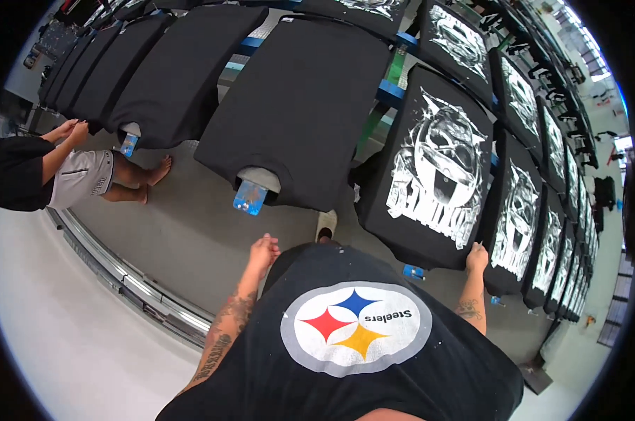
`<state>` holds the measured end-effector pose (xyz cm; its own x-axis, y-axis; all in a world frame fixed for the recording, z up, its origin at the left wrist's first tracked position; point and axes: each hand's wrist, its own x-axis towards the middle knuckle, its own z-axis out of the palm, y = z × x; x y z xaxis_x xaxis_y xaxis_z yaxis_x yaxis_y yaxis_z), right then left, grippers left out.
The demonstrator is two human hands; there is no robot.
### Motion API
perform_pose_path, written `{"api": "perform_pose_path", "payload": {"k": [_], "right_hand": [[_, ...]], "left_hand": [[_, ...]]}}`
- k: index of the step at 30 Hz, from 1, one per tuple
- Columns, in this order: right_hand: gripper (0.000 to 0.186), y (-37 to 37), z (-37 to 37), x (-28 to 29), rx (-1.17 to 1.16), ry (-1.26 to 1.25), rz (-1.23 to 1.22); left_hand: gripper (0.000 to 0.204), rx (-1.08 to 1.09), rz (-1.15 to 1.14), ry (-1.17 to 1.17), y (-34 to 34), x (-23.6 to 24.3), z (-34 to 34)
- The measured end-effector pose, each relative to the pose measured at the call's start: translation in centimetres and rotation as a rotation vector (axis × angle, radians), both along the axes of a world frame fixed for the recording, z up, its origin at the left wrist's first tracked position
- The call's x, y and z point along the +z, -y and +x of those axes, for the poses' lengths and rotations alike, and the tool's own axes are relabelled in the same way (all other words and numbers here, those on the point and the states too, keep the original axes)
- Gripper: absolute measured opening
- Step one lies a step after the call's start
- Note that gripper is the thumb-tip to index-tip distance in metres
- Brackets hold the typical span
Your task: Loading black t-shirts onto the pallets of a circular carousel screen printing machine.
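Observation:
Black T-shirts lie stretched on flat boards in a long row. At the front right, a printed T-shirt (430, 168) carries a large white and grey picture. My right hand (477, 257) grips the near right corner of its cloth, fingers closed at the edge. My left hand (264, 252) hangs in front of my body, apart from the shirts, fingers loosely bent with nothing visible in them. Nearest to it is a plain black T-shirt (296, 105), flat on its board. A blue board end (250, 197) sticks out through its neck opening.
A co-worker (22, 172) stands at the left, hands by another plain black shirt (184, 70). More printed shirts (517, 224) line the right side. Blue and green metal arms (394, 81) run between the boards. A metal rail (131, 279) crosses the floor behind me at left.

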<state>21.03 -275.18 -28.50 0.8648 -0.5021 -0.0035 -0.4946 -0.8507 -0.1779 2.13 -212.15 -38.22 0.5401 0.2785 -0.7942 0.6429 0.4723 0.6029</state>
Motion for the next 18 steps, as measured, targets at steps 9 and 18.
{"api": "perform_pose_path", "payload": {"k": [9,18], "right_hand": [[0.043,0.6,-1.9,1.3,0.041,0.032,0.156],[0.036,-3.1,-2.6,7.1,0.287,0.16,0.495]], "left_hand": [[0.028,-0.543,0.159,0.227,9.7,9.5,6.8],[0.057,-0.311,0.324,0.425,20.3,8.7,18.9]]}}
